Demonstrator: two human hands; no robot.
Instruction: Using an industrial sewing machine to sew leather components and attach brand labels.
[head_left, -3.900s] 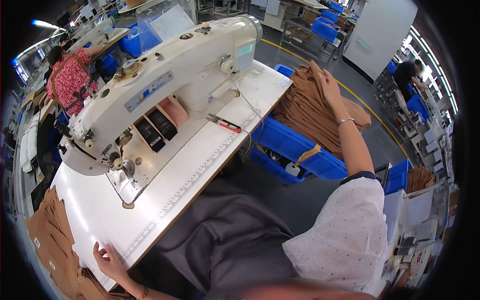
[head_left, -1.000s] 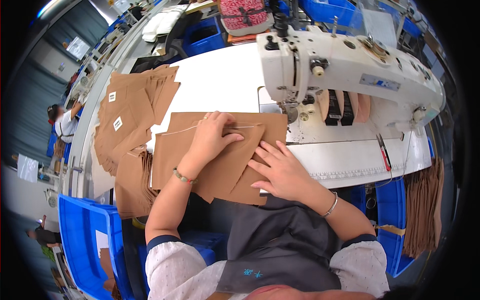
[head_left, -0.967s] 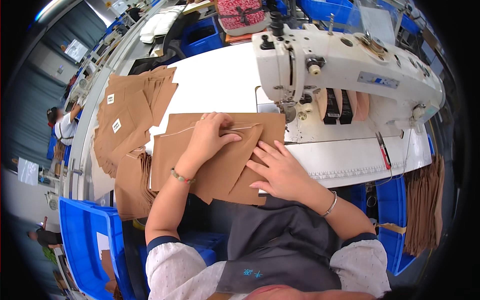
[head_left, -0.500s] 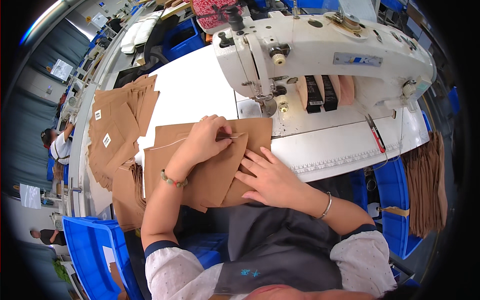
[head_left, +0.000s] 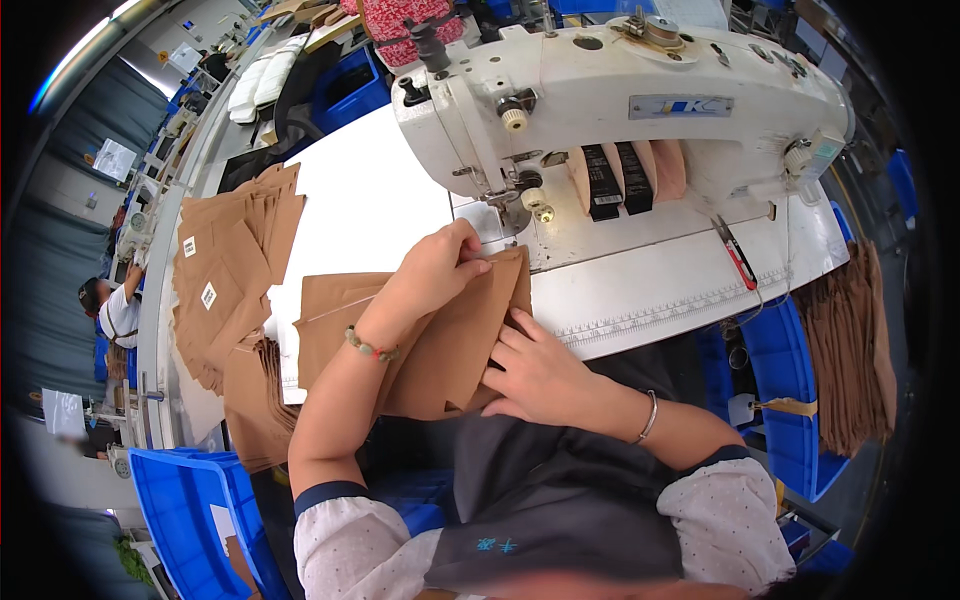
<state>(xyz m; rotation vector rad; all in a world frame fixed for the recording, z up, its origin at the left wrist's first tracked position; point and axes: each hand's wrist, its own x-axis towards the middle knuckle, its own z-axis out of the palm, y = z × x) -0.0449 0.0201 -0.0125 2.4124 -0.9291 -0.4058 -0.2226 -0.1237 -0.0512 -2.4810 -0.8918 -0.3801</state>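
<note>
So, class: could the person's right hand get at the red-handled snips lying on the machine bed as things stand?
Probably yes: the right hand rests on the brown fabric piece, and only bare white table lies between it and the snips.

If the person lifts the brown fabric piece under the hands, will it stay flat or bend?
The brown fabric piece would probably droop: its lower edge already hangs off the white table. It looks thin and light, so a push from the left hand or right hand may wrinkle it rather than slide it.

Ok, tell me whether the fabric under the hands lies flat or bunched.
Flat: the brown fabric lies spread on the table, left hand and right hand pressing it.
</note>
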